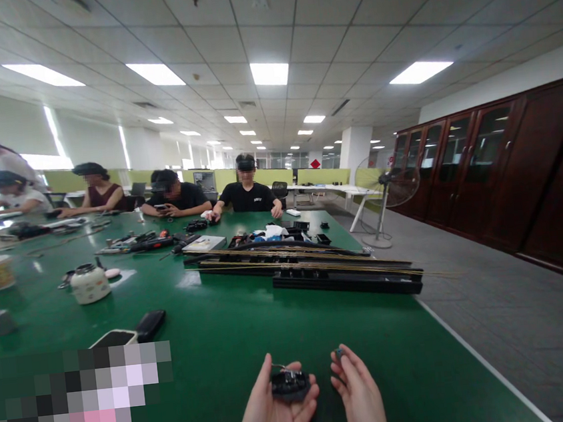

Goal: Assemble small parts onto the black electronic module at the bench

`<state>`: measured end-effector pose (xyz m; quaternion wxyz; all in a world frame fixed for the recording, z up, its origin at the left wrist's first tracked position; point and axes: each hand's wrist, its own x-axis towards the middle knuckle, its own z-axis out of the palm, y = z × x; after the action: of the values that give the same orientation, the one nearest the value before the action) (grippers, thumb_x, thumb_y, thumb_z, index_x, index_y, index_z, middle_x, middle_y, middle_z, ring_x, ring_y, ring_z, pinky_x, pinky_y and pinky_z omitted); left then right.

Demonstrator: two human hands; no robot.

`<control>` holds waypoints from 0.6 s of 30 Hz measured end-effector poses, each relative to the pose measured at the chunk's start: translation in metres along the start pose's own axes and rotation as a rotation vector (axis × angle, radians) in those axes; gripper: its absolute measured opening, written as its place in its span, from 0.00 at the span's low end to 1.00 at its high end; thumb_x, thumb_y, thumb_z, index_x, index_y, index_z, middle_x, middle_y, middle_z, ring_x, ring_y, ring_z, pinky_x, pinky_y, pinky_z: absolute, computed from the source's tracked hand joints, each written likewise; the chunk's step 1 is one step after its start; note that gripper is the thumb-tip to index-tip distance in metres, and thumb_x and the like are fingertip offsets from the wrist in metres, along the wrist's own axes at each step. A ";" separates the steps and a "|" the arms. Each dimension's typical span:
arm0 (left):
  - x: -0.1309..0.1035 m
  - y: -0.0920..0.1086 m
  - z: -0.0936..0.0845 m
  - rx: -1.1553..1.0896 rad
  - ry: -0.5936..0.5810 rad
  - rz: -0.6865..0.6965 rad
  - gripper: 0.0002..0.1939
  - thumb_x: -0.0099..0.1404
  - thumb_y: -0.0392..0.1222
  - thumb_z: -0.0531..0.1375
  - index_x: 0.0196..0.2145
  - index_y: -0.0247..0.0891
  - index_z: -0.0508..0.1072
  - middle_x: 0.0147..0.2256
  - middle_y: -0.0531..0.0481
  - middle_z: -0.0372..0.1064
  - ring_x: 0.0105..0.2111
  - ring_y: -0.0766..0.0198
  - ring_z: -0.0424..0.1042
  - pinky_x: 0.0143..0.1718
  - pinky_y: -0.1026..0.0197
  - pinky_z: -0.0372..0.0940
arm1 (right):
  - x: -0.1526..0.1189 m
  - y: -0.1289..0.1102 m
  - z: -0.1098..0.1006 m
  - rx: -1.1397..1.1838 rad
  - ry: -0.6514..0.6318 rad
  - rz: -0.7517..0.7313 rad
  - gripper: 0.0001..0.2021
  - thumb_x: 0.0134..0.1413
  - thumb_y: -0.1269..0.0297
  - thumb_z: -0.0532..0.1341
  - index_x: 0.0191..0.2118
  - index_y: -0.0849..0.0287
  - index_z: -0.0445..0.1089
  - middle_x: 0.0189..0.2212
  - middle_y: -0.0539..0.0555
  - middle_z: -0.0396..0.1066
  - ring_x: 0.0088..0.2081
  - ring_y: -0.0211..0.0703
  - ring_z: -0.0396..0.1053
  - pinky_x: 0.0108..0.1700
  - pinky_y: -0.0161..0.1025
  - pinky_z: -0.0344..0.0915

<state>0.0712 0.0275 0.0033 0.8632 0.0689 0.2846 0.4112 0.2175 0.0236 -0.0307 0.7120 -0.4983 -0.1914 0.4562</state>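
Near the bottom centre, my left hand is turned palm up, with a small black device lying in it. The thumb and fingers curl around the device, and a thin wire or metal strip shows at its top. To the right, my right hand pinches a tiny bluish part between thumb and fingertips; its exact shape is too small to tell. The two hands are apart, both above the green table.
Long black rails with thin brass-coloured rods lie across the table ahead. A white jar, a black case and a phone are at left. Several people sit beyond; a fan stands right of the table.
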 end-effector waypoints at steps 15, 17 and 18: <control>0.000 0.000 0.000 -0.033 -0.003 0.000 0.18 0.53 0.51 0.59 0.35 0.33 0.66 0.32 0.37 0.72 0.30 0.55 0.73 0.36 0.56 0.65 | -0.018 -0.003 0.010 -0.502 -0.315 -0.393 0.15 0.44 0.58 0.60 0.39 0.60 0.69 0.35 0.58 0.74 0.35 0.47 0.72 0.37 0.40 0.69; 0.001 0.000 -0.001 -0.057 -0.010 0.006 0.17 0.53 0.50 0.59 0.33 0.33 0.67 0.31 0.40 0.72 0.30 0.57 0.73 0.36 0.57 0.64 | -0.022 -0.005 0.010 -0.629 -0.387 -0.551 0.11 0.45 0.62 0.60 0.38 0.57 0.70 0.38 0.57 0.73 0.39 0.47 0.71 0.40 0.39 0.68; 0.001 0.000 -0.001 -0.066 -0.022 0.007 0.16 0.53 0.50 0.58 0.32 0.33 0.67 0.30 0.40 0.72 0.30 0.57 0.73 0.36 0.58 0.64 | -0.024 -0.006 0.010 -0.664 -0.423 -0.639 0.10 0.46 0.64 0.60 0.37 0.55 0.71 0.38 0.56 0.72 0.41 0.47 0.69 0.43 0.39 0.67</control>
<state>0.0714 0.0280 0.0022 0.8666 0.0461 0.2614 0.4226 0.2007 0.0082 -0.0164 0.5647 -0.5111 -0.6092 0.2210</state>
